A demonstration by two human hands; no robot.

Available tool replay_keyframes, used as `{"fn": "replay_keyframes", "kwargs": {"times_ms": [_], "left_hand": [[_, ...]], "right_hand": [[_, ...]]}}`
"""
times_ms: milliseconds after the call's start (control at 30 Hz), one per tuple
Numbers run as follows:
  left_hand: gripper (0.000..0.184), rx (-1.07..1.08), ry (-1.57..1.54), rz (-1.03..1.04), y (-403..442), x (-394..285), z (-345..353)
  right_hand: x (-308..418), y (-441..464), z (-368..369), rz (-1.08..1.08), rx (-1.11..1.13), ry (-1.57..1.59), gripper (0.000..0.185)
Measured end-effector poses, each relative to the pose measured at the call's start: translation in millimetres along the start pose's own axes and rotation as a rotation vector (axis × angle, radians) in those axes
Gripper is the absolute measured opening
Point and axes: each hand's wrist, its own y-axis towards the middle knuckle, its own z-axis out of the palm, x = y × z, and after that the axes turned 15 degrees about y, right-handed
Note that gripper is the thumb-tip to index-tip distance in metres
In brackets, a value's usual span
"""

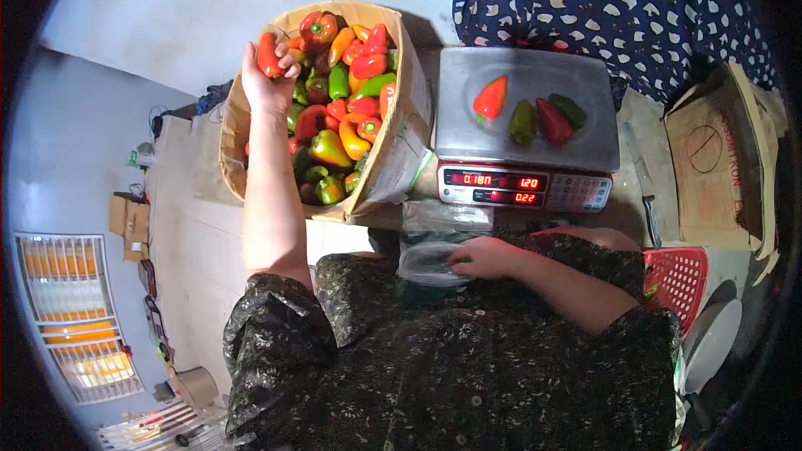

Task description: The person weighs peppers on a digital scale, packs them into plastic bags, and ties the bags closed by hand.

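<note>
My left hand (271, 79) is closed round a red pepper (268, 56), above the left side of a large box (411, 88) full of red, orange, green and mixed-colour peppers. Low in front of my body, my right hand (484, 258) has its fingers closed at the edge of a clear plastic bag (428, 266). A digital scale (525, 154) stands right of the box, its red digits lit. On its metal plate lie a bright red pepper (490, 99), a dark red pepper (553, 121) and two green peppers (524, 122).
Right of the scale, a knife (642, 169) lies near an opened cardboard carton (710, 159). A red perforated basket (678, 280) and a white round pan-like thing (714, 338) are at the lower right. Dark blue patterned cloth (601, 8) hangs behind the scale. A barred window (79, 317) is far left.
</note>
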Motion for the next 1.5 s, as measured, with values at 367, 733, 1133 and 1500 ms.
{"fn": "replay_keyframes", "kwargs": {"times_ms": [367, 733, 1133, 1500], "left_hand": [[0.027, 0.163, 0.999, -0.106, -11, 159, 253], [0.033, 0.185, 1.542, -0.257, 20, 220, 281], [0.072, 0.394, 2.067, 0.175, -27, 247, 306], [0.050, 0.356, 1.966, 0.568, -29, 252, 309]], "right_hand": [[11, 5, 5, -0.032, 0.100, -0.098, 0.044], [34, -9, 4, -0.114, 0.020, -0.065, 0.037], [43, -15, 9, -0.153, 0.050, -0.176, 0.036], [26, 0, 14, -0.100, 0.072, -0.187, 0.040]]}}
